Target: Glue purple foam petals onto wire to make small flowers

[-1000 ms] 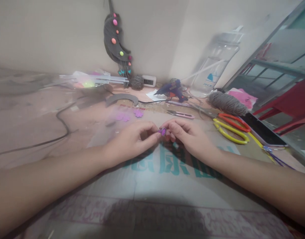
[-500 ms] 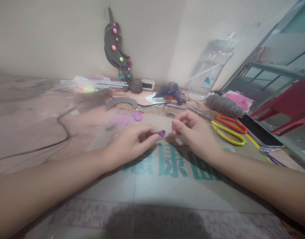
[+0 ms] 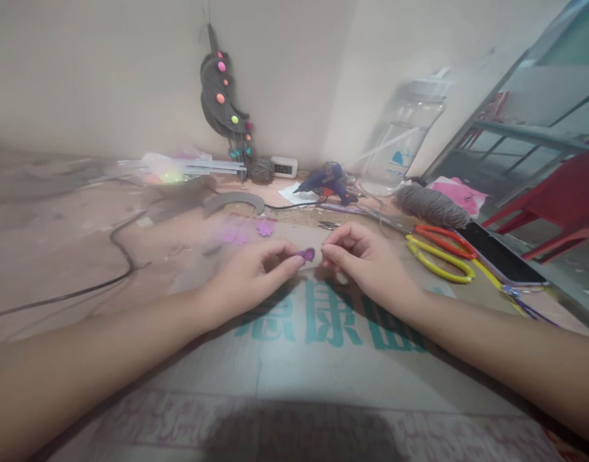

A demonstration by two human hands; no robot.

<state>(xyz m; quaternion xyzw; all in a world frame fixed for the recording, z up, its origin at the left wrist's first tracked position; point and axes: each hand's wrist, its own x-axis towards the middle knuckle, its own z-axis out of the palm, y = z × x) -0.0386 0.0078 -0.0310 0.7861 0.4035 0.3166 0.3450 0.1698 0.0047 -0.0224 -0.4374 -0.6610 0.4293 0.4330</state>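
Note:
Between the thumb and fingers of my left hand (image 3: 258,273) is a small purple curled piece (image 3: 307,255), perhaps a flower petal. My right hand (image 3: 369,260) is closed in a pinch just right of that piece, a small gap apart; whether anything tiny is in its fingertips is hidden. Both hands hover over a cardboard sheet (image 3: 294,378) with green printed characters. Beyond my left hand lie purple flower cutouts (image 3: 264,227), some of them blurred. A pair of tweezers or a similar metal tip (image 3: 328,225) shows behind my right fingers.
A blue glue gun (image 3: 326,181) lies at the back, near a clear bottle (image 3: 404,138). To the right are grey yarn (image 3: 432,205), scissors (image 3: 441,260) with yellow and orange handles, and a phone (image 3: 503,253). A black cable (image 3: 124,247) curves at left; a moon ornament (image 3: 220,96) hangs on the wall.
My right hand has moved left, its fingertips closer to the purple piece. My left hand keeps its pinch on the piece, which has turned slightly. The view has shifted a little.

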